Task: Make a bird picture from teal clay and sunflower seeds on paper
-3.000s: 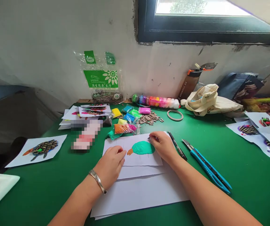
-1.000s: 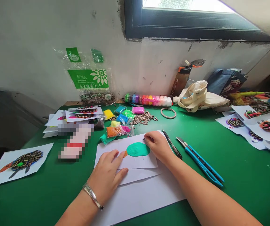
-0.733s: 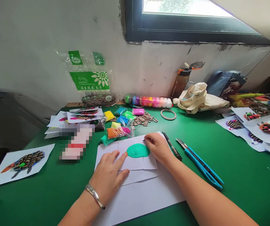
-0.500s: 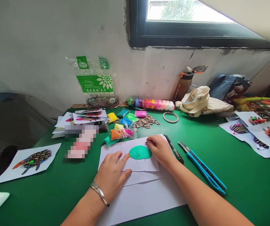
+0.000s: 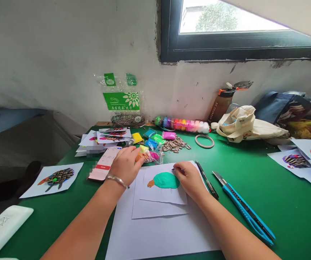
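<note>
My left hand [image 5: 126, 164] reaches forward over small bags of coloured clay [image 5: 147, 156], its fingers curled down at an orange bag; I cannot see whether they grip it. My right hand [image 5: 188, 177] rests on a small white sheet [image 5: 163, 195], fingers pinched on a thin dark thing at the top edge of a teal clay oval [image 5: 166, 180] with an orange tip at its left. That sheet lies on larger white papers [image 5: 158, 231].
A green table [image 5: 253, 169] holds a pile of sunflower seeds [image 5: 175, 144], a black pen [image 5: 206, 179], a blue utility knife [image 5: 246, 207], a tape ring [image 5: 204, 141], a row of clay tubs [image 5: 182, 124], a bottle [image 5: 222, 101], a cloth bag [image 5: 242, 122] and finished seed pictures [image 5: 55, 177] at left and right.
My left hand has left the white sheet and moved forward to the clay bags. The right hand has stayed at the teal oval. The camera view shifted slightly.
</note>
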The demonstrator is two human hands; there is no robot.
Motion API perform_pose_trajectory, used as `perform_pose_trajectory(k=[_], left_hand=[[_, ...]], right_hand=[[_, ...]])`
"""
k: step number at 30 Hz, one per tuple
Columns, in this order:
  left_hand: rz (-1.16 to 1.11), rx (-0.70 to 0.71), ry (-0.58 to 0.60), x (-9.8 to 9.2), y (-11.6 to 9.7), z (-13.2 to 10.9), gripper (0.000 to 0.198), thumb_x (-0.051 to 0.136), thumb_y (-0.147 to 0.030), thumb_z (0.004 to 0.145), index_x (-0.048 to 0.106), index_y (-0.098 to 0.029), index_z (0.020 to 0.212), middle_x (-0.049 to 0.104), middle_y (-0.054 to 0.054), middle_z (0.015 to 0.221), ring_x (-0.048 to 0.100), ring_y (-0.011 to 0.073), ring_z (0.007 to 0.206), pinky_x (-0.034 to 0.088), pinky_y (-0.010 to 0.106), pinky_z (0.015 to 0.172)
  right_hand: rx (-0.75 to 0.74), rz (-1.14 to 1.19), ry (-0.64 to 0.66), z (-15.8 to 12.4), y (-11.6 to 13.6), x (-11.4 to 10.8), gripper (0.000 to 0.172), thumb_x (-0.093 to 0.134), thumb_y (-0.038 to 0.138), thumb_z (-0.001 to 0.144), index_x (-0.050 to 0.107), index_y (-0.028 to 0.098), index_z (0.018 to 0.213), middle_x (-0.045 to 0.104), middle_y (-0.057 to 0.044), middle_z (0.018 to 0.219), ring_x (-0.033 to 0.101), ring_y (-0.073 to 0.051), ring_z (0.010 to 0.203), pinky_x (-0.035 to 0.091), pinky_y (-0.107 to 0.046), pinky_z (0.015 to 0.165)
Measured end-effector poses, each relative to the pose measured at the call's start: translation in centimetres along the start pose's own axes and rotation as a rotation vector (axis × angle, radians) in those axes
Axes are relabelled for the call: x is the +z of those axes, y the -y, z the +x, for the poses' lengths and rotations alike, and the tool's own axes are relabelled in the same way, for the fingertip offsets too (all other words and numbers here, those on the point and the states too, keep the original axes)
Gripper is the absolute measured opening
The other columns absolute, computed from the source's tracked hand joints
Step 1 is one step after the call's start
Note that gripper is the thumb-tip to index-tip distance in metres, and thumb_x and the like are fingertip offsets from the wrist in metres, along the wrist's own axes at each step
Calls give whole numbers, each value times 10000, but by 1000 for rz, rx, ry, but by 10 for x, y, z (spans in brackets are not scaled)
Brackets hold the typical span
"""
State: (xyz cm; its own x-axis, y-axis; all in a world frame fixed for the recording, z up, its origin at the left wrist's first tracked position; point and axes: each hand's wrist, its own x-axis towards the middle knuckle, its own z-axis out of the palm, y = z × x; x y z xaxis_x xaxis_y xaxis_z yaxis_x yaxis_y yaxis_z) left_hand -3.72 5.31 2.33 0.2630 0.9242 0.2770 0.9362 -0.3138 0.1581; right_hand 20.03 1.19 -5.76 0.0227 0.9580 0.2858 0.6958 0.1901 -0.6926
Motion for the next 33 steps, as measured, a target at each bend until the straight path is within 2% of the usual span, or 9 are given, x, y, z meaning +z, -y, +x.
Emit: perform_pose_trajectory(k=[4, 8, 11, 14, 20, 22, 23, 26, 33], left_hand=[[44, -154, -4, 12, 23, 46, 400, 421, -260, 880, 586, -101, 1208, 589, 158, 1248, 524, 282, 1168, 379, 382, 1009], [80, -251, 63, 25, 47, 69, 495, 495, -322, 837, 524, -77, 1266, 619, 228, 1169, 574, 367, 1084, 447, 449, 877], [96, -277, 129, 36, 54, 75, 512, 561, -306, 784, 529, -128, 1264, 682, 204, 1041, 628, 374, 961, 470, 443, 785], [94, -267, 132, 41, 53, 76, 487, 549, -230, 777, 540, -175, 1261, 697, 166, 1013, 633, 347, 951, 464, 416, 791], [4, -230, -50, 16, 31, 57, 550, 493, -231, 831, 428, -211, 1377, 640, 104, 1171, 560, 294, 1098, 415, 396, 940], [-330, -254, -138, 5, 20, 41, 563, 571, -281, 793, 473, -258, 1347, 656, 52, 1125, 599, 257, 1028, 429, 379, 941], [-547, -286, -117, 0, 14, 33, 588, 615, -311, 766, 482, -269, 1337, 661, 40, 1102, 619, 236, 978, 458, 363, 902], [-1235, -376, 103, -9, -4, 6, 739, 717, -325, 680, 447, -190, 1354, 678, 73, 1048, 629, 227, 943, 497, 334, 802], [-1737, -665, 370, -6, -22, -30, 494, 735, -190, 621, 638, -189, 1106, 687, 69, 992, 623, 179, 822, 472, 279, 704]], right_hand=[[-4, 36, -5, 0, -2, 2, 166, 500, 162, 822, 661, 200, 824, 675, -44, 836, 573, -204, 818, 430, -328, 745], [-23, 25, -12, 1, -2, 2, 170, 498, 150, 823, 659, 204, 809, 668, -40, 814, 567, -202, 806, 424, -325, 742], [-24, 12, -11, 2, 0, 1, 168, 504, 144, 821, 657, 208, 795, 664, -36, 796, 565, -199, 792, 418, -320, 732], [-24, 2, -5, 2, 1, 0, 170, 505, 137, 821, 656, 209, 793, 661, -32, 793, 562, -197, 791, 416, -315, 729], [-25, -26, 9, 2, 1, 0, 185, 510, 127, 824, 671, 215, 808, 655, -38, 797, 555, -202, 816, 420, -317, 742], [-16, -39, 4, 2, 1, 0, 194, 513, 130, 827, 685, 218, 826, 652, -44, 808, 551, -208, 838, 424, -323, 759], [-10, -43, 3, 2, 1, 0, 199, 514, 132, 829, 692, 220, 833, 650, -48, 814, 550, -209, 848, 426, -326, 766], [2, -41, 3, 1, 1, 2, 215, 514, 131, 829, 709, 222, 850, 645, -58, 834, 548, -213, 869, 436, -335, 785], [13, 86, -113, -4, 8, -1, 234, 501, 160, 846, 688, 219, 974, 650, -73, 942, 562, -225, 940, 453, -377, 846]])
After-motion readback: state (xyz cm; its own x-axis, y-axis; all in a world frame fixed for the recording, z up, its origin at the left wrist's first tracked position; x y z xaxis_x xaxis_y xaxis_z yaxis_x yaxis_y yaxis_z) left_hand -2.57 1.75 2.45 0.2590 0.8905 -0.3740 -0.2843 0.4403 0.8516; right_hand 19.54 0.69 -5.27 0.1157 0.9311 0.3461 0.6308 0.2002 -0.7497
